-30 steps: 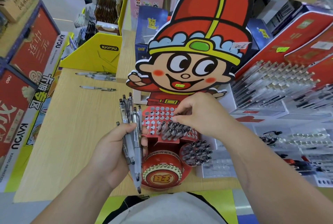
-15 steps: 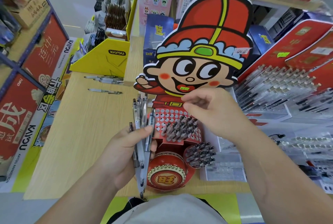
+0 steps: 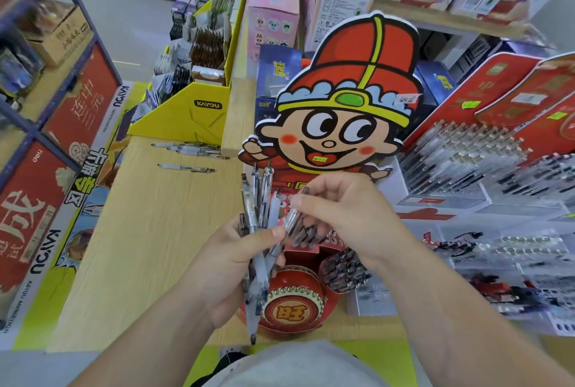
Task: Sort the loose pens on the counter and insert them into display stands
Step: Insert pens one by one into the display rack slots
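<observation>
Above the light wooden counter (image 3: 140, 231), left hand (image 3: 228, 265) grips a fanned bundle of clear plastic pens (image 3: 259, 225); right hand (image 3: 345, 215) pinches one clear pen (image 3: 295, 215) over the red cartoon-boy cardboard stand (image 3: 345, 100). Risk: tugging it free could loosen the bundle, scattering pens.

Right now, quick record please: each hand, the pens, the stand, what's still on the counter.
left hand: grips a bundle of pens, upright, in front of the stand
right hand: pinches a single pen, tilted, lower end by the left thumb; unclear if free of the bundle
display stand: red cartoon figure; holed tray mostly hidden behind the hands
round holder: holds dark pens
counter: lone pen lying flat, group of pens beyond it
</observation>
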